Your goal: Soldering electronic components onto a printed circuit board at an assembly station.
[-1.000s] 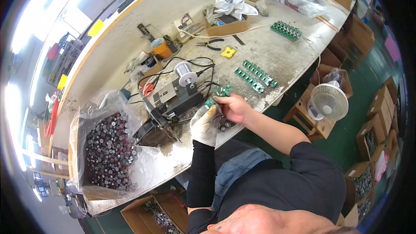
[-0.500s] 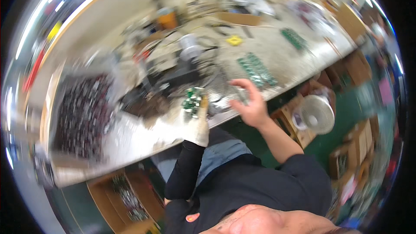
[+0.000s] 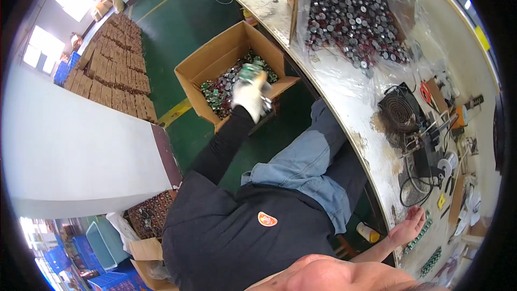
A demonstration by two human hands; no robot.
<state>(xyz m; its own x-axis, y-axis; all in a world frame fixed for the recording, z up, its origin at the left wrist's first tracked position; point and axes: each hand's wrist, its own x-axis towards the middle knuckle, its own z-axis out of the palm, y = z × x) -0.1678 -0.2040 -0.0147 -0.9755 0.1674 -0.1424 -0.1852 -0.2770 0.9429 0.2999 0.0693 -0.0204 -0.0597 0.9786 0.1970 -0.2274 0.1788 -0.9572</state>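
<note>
My left hand (image 3: 249, 97), in a white glove, is over an open cardboard box (image 3: 202, 55) on the floor. Its fingers are closed around green circuit boards (image 3: 251, 72), blurred by motion. Inside the box lies a heap of small green boards and metal parts with red wires (image 3: 218, 96). Well to the right, my bare right hand (image 3: 407, 228) is at the workbench edge, fingers loosely bent and slightly apart, with nothing visible in them. Beside it lies a panel of green circuit boards (image 3: 419, 235), with another panel (image 3: 431, 261) farther along the bench.
A plastic-lined carton of round metal parts with red wires (image 3: 353, 19) sits on the workbench (image 3: 336, 83). Past it are a black device with a round coil (image 3: 399, 109), a wire spool (image 3: 447, 163) and cables. Stacked brown trays (image 3: 116, 64) stand on the green floor beyond a white wall.
The view has swung left. My left hand has moved off the bench to above the floor box, carrying the boards. My right hand is now low beside the board panel.
</note>
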